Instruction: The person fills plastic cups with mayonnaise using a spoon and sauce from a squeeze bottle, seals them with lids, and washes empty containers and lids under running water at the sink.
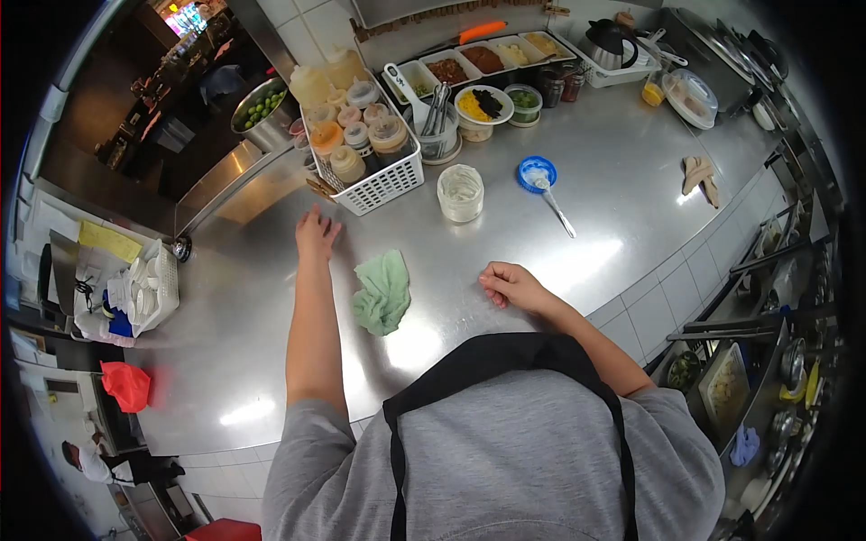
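My left hand (pixel 317 233) is over the steel counter (pixel 262 316), fingers apart and empty, just below the corner of a white basket (pixel 383 187) of squeeze bottles. A crumpled green cloth (pixel 382 292) lies between my hands. Loosely curled, my right hand (pixel 511 286) is low over the counter to the cloth's right; whether anything is inside its fingers is hidden. Beyond it stands an open jar (pixel 461 193) with white residue on its walls. A blue lid (pixel 537 174) with white paste lies to the jar's right, a spoon (pixel 561 213) resting on it.
Food trays (pixel 483 61), a plate of toppings (pixel 483 105) and a kettle (pixel 611 43) line the back. A pot of limes (pixel 264 113) stands behind the basket. Brown gloves or cloth (pixel 699 180) lie at right. Another person (pixel 90 462) is far off at lower left.
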